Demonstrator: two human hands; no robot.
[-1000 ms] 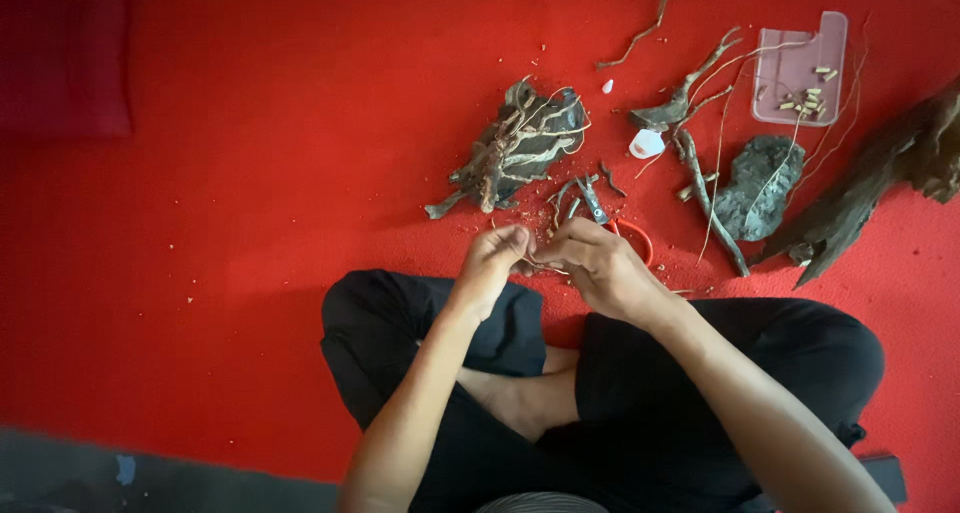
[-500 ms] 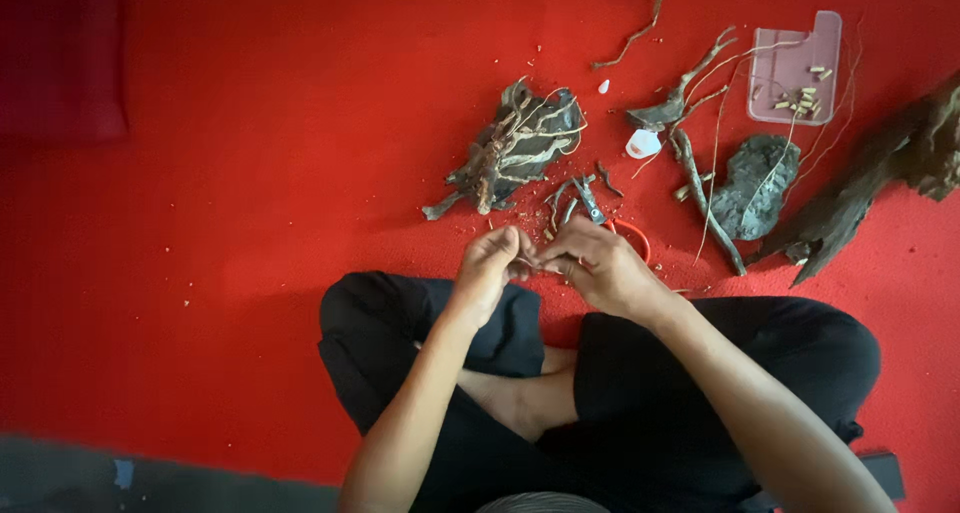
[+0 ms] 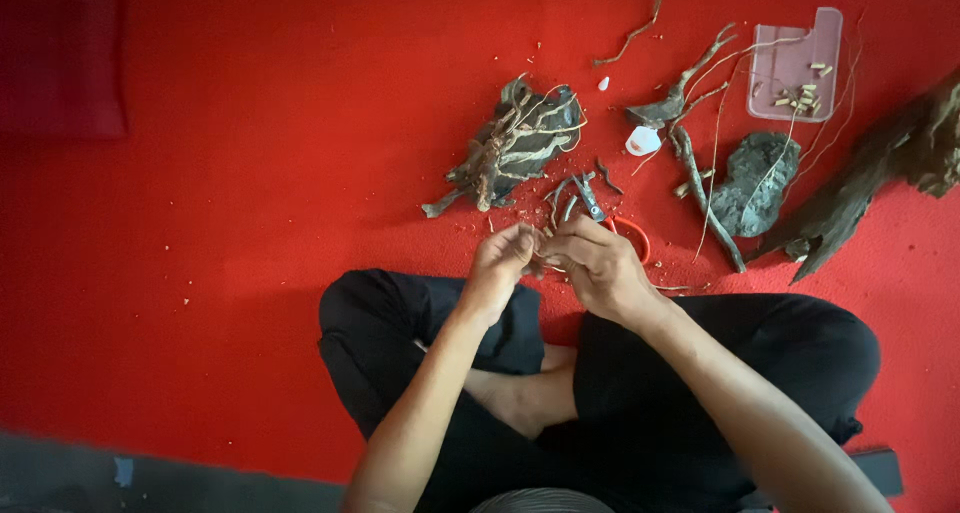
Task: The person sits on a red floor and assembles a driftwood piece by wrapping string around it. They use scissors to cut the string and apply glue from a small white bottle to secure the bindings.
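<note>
While both sets of fingertips pinch together over the lap, the left hand and right hand close on a small pale twig piece held between them, just above the crossed legs; fingers curled tight, almost no gap, exact grip on the piece partly hidden. To do this step well, I judge: keep the piece short between the 2 pinches, steady it with the left, work it with the right, keep it over the red carpet so bits do not fall into the lap. Just beyond the right hand lie red-handled cutters, touching or nearly so. Farther out: a root-wrapped stone, a dark rock, a clear tray with cut pieces, a driftwood chunk at the right.
</note>
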